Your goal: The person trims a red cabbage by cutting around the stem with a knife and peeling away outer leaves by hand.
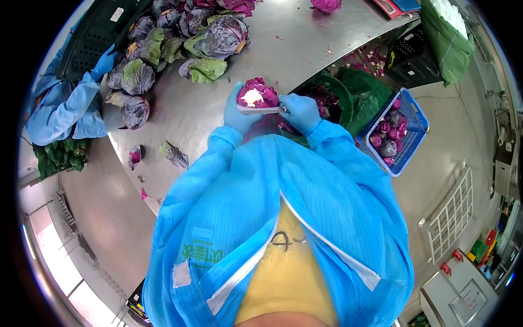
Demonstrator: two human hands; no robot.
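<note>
My left hand (235,116), in a blue glove, is closed around a trimmed red cabbage (267,94) with a pale cut patch facing up. My right hand (301,113), also gloved, grips a knife (260,110) by its handle. The broad blade lies across the near side of the cabbage; whether it is cutting in cannot be made out. Below the hands, some purple leaves are partly hidden by my sleeves. Loose outer leaves (174,154) rest on the metal table (180,103) to the left.
Several untrimmed cabbages (220,37) are heaped at the back left, beside a dark crate (101,32) and a co-worker's gloved hand (103,62). A green bag (364,90) with leaf scraps and a blue basket (417,128) of trimmed cabbages stand right. Another cabbage (327,5) sits at the far edge.
</note>
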